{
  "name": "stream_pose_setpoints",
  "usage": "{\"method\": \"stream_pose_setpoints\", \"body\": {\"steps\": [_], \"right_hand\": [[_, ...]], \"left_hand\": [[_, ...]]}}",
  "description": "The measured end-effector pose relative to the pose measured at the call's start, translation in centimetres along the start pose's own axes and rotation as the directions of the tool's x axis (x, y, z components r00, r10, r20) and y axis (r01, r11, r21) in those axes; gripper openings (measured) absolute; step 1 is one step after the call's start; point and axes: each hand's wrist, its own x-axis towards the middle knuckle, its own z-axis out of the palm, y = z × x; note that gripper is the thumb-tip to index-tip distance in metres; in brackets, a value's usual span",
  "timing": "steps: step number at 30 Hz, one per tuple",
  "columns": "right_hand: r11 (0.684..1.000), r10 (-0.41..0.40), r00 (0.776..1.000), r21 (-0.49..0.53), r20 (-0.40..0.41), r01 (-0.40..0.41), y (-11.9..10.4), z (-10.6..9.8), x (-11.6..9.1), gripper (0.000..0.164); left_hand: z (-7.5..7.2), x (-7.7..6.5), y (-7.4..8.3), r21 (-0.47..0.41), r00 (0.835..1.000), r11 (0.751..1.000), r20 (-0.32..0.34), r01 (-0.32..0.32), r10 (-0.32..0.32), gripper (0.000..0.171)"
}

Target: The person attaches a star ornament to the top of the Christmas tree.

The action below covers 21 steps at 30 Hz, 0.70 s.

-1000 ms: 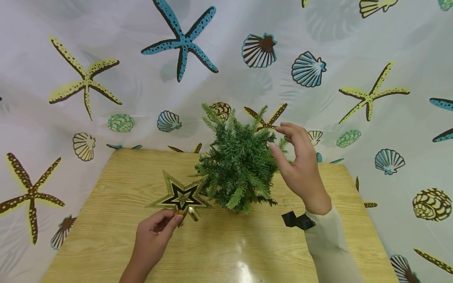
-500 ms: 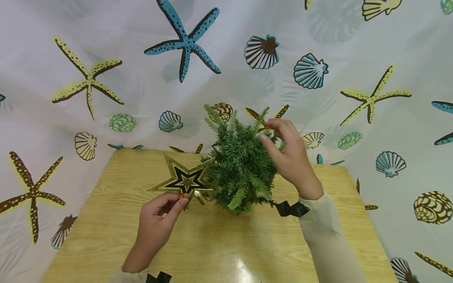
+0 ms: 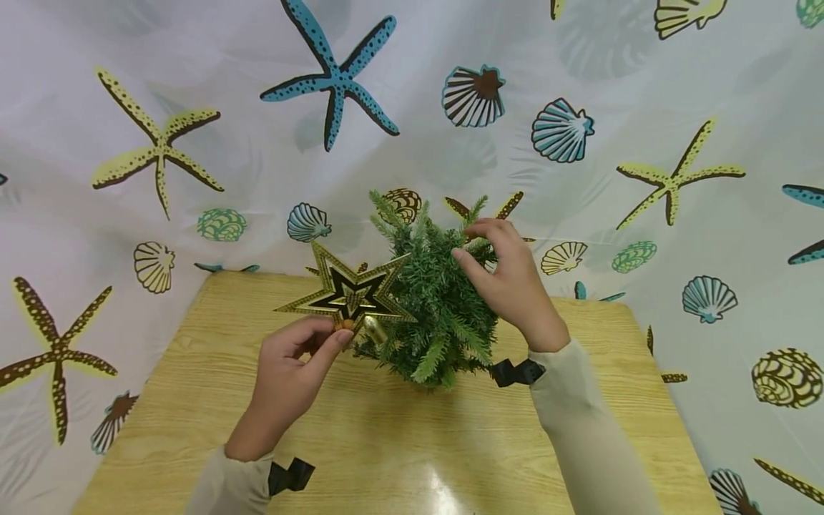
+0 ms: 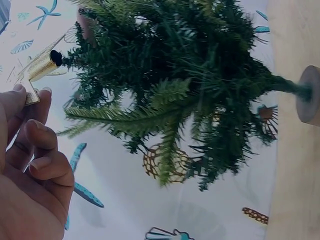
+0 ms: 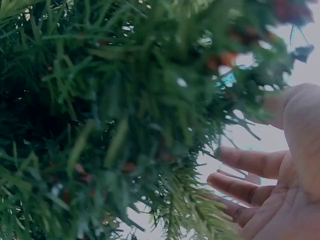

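Observation:
A gold and black star tree topper (image 3: 352, 295) is pinched between thumb and fingers of my left hand (image 3: 290, 375) by its lower point. Its hollow gold socket (image 4: 46, 65) faces the tree's tip in the left wrist view. The small green artificial Christmas tree (image 3: 438, 307) stands upright on a round wooden base (image 4: 310, 95); from the head, the star overlaps its left side. My right hand (image 3: 515, 286) is at the tree's upper right, thumb and fingers loosely bent around the branches. Its fingers (image 5: 250, 162) look extended beside the needles in the right wrist view.
The tree stands on a light wooden table (image 3: 386, 450), toward its back edge. Behind and around the table hangs a white curtain (image 3: 412, 164) printed with starfish and shells. Black camera mounts (image 3: 291, 476) sit on both wrists.
My left hand has raised the star up and to the right, against the tree's left side in view. The right hand has moved left, closer in over the tree's upper branches.

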Motion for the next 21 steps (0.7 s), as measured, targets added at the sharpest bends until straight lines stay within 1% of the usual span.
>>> {"method": "stream_pose_setpoints", "body": {"steps": [5, 12, 19, 21], "right_hand": [[0.999, 0.037, 0.999, -0.008, 0.016, -0.037, 0.1, 0.5, 0.3, 0.040], [0.993, 0.106, 0.994, -0.057, 0.027, -0.104, 0.4, 1.2, 0.3, 0.040], [0.995, 0.075, 0.997, -0.069, -0.018, -0.076, 0.9, 1.9, 0.3, 0.035], [0.995, 0.074, 0.997, -0.063, -0.033, -0.075, 1.0, 2.0, 0.2, 0.034]], "left_hand": [[0.3, 2.0, 0.8, 0.005, 0.999, 0.999, 0.007, -0.032, 0.032, 0.022], [1.4, 4.6, 1.7, -0.017, 0.999, 0.999, 0.001, -0.037, 0.037, 0.014], [2.3, 6.5, 1.6, -0.022, 1.000, 1.000, 0.005, -0.021, 0.021, 0.003], [2.4, 7.1, 1.4, -0.029, 1.000, 1.000, 0.003, -0.009, 0.009, 0.004]]}}
